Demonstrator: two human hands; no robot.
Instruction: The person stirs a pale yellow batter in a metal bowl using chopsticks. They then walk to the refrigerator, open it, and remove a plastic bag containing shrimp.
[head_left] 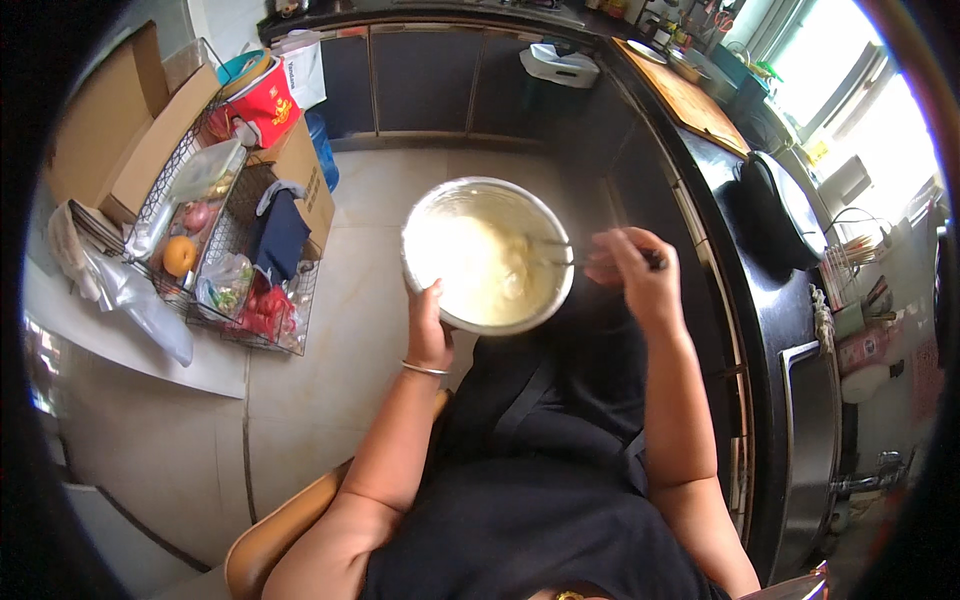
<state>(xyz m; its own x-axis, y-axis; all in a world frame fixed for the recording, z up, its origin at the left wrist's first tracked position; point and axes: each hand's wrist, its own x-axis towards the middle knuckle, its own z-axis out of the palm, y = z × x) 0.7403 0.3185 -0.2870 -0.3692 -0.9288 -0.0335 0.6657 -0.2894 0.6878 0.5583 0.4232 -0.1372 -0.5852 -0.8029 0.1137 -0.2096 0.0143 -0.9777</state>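
Note:
A round metal mixing bowl (411, 268) is held up in front of my body, tilted a little, with a pale, creamy batter (478, 262) inside. My left hand (431, 325) grips its near left side, thumb over the rim and the other fingers hidden beneath. My right hand (640, 270) is closed round a thin dark stirring utensil (556, 252), just right of the bowl. That utensil reaches over the rim into the batter; motion blurs it, so I cannot tell whether it is a fork or chopsticks.
On the left, a wire rack (225, 215) holds fruit, onions and bags beside cardboard boxes (110, 120). A black counter (735, 240) runs along the right, bearing a wooden board (685, 95), a black appliance (785, 210) and a sink (812, 440). A chair (300, 510) is under me.

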